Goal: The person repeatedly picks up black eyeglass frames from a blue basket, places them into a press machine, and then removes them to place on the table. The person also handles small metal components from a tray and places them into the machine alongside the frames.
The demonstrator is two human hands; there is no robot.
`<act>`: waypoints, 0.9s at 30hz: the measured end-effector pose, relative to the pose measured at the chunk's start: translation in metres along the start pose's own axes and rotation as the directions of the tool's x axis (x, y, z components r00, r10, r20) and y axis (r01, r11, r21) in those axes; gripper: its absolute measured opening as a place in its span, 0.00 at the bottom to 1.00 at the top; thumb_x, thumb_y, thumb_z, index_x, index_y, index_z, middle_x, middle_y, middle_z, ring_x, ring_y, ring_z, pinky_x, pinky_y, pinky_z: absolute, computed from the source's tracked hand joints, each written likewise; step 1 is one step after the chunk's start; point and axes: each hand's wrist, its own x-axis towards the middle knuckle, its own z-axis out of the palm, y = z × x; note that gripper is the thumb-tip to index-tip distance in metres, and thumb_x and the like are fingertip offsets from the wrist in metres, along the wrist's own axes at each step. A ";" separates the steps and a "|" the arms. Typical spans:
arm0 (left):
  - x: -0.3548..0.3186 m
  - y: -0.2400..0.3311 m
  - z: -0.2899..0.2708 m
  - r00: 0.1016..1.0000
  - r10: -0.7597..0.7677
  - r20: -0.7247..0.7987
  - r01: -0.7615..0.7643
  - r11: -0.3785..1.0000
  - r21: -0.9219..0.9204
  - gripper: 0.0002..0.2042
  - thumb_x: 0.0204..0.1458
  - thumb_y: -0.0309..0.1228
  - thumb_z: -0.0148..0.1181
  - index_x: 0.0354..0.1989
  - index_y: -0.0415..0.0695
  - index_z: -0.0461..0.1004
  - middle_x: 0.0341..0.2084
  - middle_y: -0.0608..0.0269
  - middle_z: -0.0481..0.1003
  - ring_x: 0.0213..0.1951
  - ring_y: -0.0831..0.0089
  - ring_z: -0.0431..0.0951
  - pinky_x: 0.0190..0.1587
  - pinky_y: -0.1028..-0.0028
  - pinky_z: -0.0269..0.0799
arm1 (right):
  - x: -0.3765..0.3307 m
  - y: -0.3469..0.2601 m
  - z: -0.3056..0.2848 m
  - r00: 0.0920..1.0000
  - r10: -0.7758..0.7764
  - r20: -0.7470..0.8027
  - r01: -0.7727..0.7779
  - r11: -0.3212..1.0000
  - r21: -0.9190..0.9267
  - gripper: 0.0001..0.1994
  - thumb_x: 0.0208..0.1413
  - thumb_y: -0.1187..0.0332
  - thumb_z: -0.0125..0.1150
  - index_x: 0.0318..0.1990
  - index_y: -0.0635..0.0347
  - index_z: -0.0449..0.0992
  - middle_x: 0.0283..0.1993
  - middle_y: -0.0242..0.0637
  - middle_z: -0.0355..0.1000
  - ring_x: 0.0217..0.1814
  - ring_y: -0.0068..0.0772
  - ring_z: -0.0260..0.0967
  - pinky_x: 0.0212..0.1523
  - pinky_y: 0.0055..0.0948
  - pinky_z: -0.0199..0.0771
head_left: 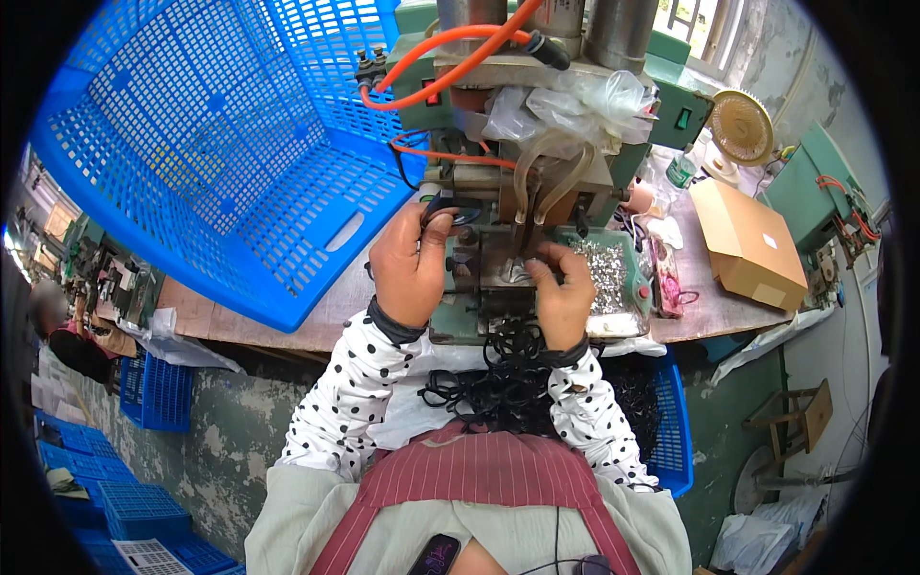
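Note:
My left hand (410, 266) is closed, thumb against forefinger, on a black strap (462, 204) that loops out to the left of the press head. My right hand (563, 299) pinches close beside the tool of the green press machine (527, 177); what sits between its fingertips is too small to make out. Something shiny lies on the machine's metal block between both hands. A tangled heap of black straps (498, 388) rests on my lap below. Just right of my right hand, a tray holds many small silvery metal pieces (602, 268).
A large blue plastic basket (316, 278) leans over the table at left. Orange air hoses (450, 36) curve above the press. On the right stand a cardboard box (752, 244) and a bottle (682, 170). Another blue basket (676, 422) with black straps is beside my right arm.

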 end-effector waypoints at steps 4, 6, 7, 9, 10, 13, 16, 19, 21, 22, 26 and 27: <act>-0.001 -0.007 -0.006 0.998 0.013 0.065 -0.012 1.000 -0.018 0.09 0.61 0.29 0.52 0.40 0.35 0.73 0.31 0.61 0.77 0.29 0.77 0.76 0.32 0.78 0.69 | 0.001 -0.009 0.008 0.994 -0.108 -0.001 0.107 0.986 -0.125 0.15 0.44 0.75 0.66 0.42 0.66 0.72 0.36 0.42 0.71 0.40 0.43 0.67 0.44 0.36 0.67; 0.001 -0.008 -0.008 0.994 -0.005 0.108 0.009 0.999 -0.039 0.09 0.62 0.29 0.51 0.42 0.35 0.72 0.33 0.63 0.77 0.31 0.79 0.76 0.33 0.80 0.69 | 0.000 -0.005 0.014 0.999 -0.048 -0.020 0.049 0.998 0.048 0.18 0.45 0.77 0.67 0.45 0.66 0.69 0.36 0.41 0.70 0.39 0.37 0.70 0.42 0.32 0.70; 0.000 -0.007 -0.008 0.993 -0.024 0.116 0.033 0.997 -0.068 0.09 0.62 0.29 0.51 0.42 0.34 0.72 0.32 0.63 0.77 0.31 0.79 0.75 0.33 0.80 0.69 | -0.003 -0.004 0.017 0.999 0.018 -0.042 -0.011 0.987 0.161 0.18 0.46 0.78 0.67 0.45 0.66 0.68 0.35 0.40 0.70 0.38 0.35 0.71 0.41 0.31 0.71; 0.002 -0.006 -0.009 0.991 -0.039 0.125 0.049 0.995 -0.082 0.09 0.62 0.29 0.51 0.42 0.34 0.72 0.32 0.64 0.76 0.31 0.79 0.75 0.33 0.81 0.69 | -0.006 0.005 0.024 0.996 0.019 -0.090 0.008 0.957 0.291 0.19 0.48 0.81 0.65 0.47 0.66 0.66 0.34 0.38 0.70 0.37 0.26 0.72 0.39 0.24 0.73; 0.002 -0.007 -0.009 0.991 -0.036 0.128 0.045 0.997 -0.066 0.09 0.62 0.28 0.51 0.42 0.35 0.72 0.32 0.64 0.76 0.31 0.79 0.75 0.33 0.81 0.69 | -0.006 0.006 0.026 0.994 0.031 -0.109 0.007 0.944 0.331 0.19 0.49 0.81 0.65 0.47 0.67 0.66 0.35 0.38 0.71 0.37 0.26 0.72 0.39 0.24 0.73; 0.002 -0.009 -0.011 0.992 -0.028 0.121 0.030 0.999 -0.018 0.09 0.62 0.29 0.51 0.41 0.35 0.73 0.32 0.63 0.76 0.30 0.80 0.75 0.33 0.81 0.68 | -0.008 0.007 0.036 0.988 0.068 -0.139 0.000 0.897 0.442 0.18 0.50 0.82 0.63 0.47 0.67 0.64 0.38 0.39 0.71 0.38 0.24 0.71 0.40 0.23 0.72; -0.009 -0.005 -0.003 0.988 0.113 0.108 -0.117 0.992 0.035 0.07 0.55 0.26 0.57 0.40 0.39 0.75 0.30 0.62 0.77 0.30 0.70 0.76 0.34 0.72 0.70 | -0.007 0.012 0.037 0.988 0.073 -0.135 0.001 0.875 0.483 0.17 0.50 0.82 0.63 0.46 0.67 0.65 0.37 0.38 0.71 0.38 0.24 0.71 0.41 0.23 0.72; -0.038 -0.008 0.004 0.807 0.503 0.309 -0.545 0.836 0.062 0.14 0.48 0.22 0.58 0.45 0.41 0.75 0.38 0.61 0.77 0.39 0.63 0.77 0.45 0.65 0.71 | 0.002 0.020 0.022 0.995 -0.058 -0.083 0.080 0.955 0.286 0.20 0.46 0.79 0.67 0.47 0.67 0.68 0.40 0.40 0.72 0.37 0.29 0.72 0.41 0.26 0.73; -0.054 -0.011 0.017 0.672 0.601 0.433 -0.637 0.767 -0.077 0.19 0.45 0.20 0.59 0.49 0.41 0.74 0.43 0.59 0.77 0.45 0.60 0.77 0.52 0.61 0.70 | 0.015 0.041 0.003 0.988 -0.136 -0.073 0.145 0.979 0.143 0.22 0.43 0.75 0.70 0.48 0.65 0.72 0.43 0.41 0.72 0.39 0.34 0.73 0.42 0.30 0.73; -0.059 -0.014 0.023 0.621 0.616 0.484 -0.652 0.749 -0.118 0.20 0.45 0.20 0.59 0.50 0.41 0.73 0.45 0.58 0.76 0.47 0.60 0.77 0.54 0.60 0.69 | 0.025 0.044 -0.011 0.976 -0.178 -0.122 0.181 0.984 0.010 0.21 0.43 0.74 0.70 0.48 0.62 0.73 0.41 0.39 0.72 0.42 0.36 0.71 0.44 0.33 0.71; -0.059 -0.035 0.033 0.546 0.637 0.544 -0.657 0.729 -0.193 0.21 0.47 0.20 0.59 0.53 0.40 0.71 0.50 0.52 0.74 0.51 0.58 0.75 0.55 0.56 0.69 | 0.046 0.120 -0.077 0.980 0.000 -0.199 -0.123 0.786 -0.606 0.14 0.47 0.64 0.68 0.41 0.53 0.75 0.37 0.33 0.77 0.40 0.42 0.72 0.44 0.39 0.68; -0.057 -0.037 0.033 0.530 0.646 0.549 -0.663 0.719 -0.206 0.20 0.48 0.22 0.59 0.52 0.40 0.71 0.50 0.53 0.74 0.50 0.58 0.75 0.55 0.56 0.70 | 0.045 0.130 -0.090 0.987 0.085 -0.135 -0.153 0.754 -0.639 0.14 0.47 0.63 0.68 0.41 0.53 0.76 0.38 0.34 0.77 0.41 0.42 0.72 0.44 0.39 0.68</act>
